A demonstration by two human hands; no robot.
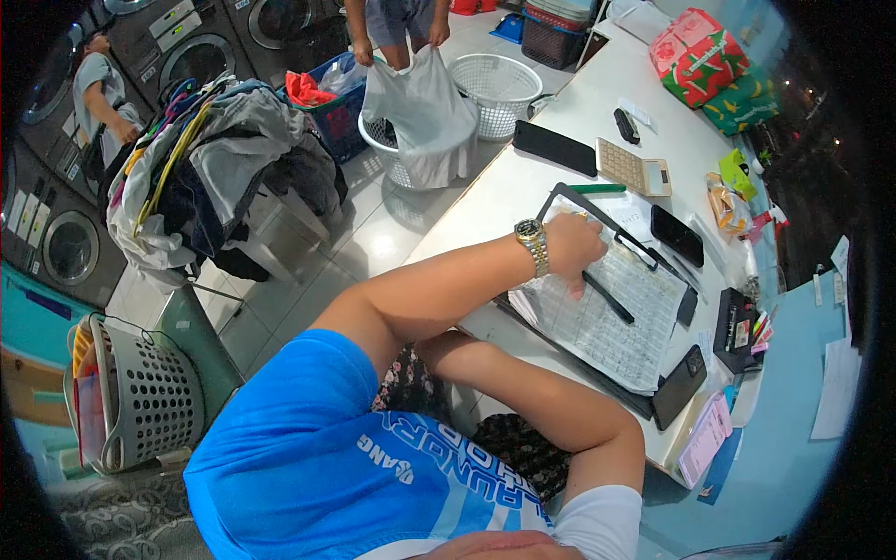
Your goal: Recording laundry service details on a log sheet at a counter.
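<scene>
My left hand (575, 246), with a metal watch (532, 245) on its wrist, rests palm down on handwritten sheets (616, 336). Its thumb is apart from the fingers. A black pen (609, 298) lies across the sheets, its upper end close beside the thumb. The sheets lie on a dark clipboard (588, 374), whose metal clip (635, 248) is at the far side. My right forearm (518, 381) crosses beneath the left arm, which hides my right hand. A green pen (597, 188) and a black phone (677, 235) lie just beyond the clipboard.
The white table (483, 203) also carries a calculator (633, 166), a tablet-like black device (555, 148), another phone (679, 387) and a black organizer (736, 329). Across from me a person holds a white garment (420, 112) over a basket (392, 157). Clothes (224, 168) pile up at left.
</scene>
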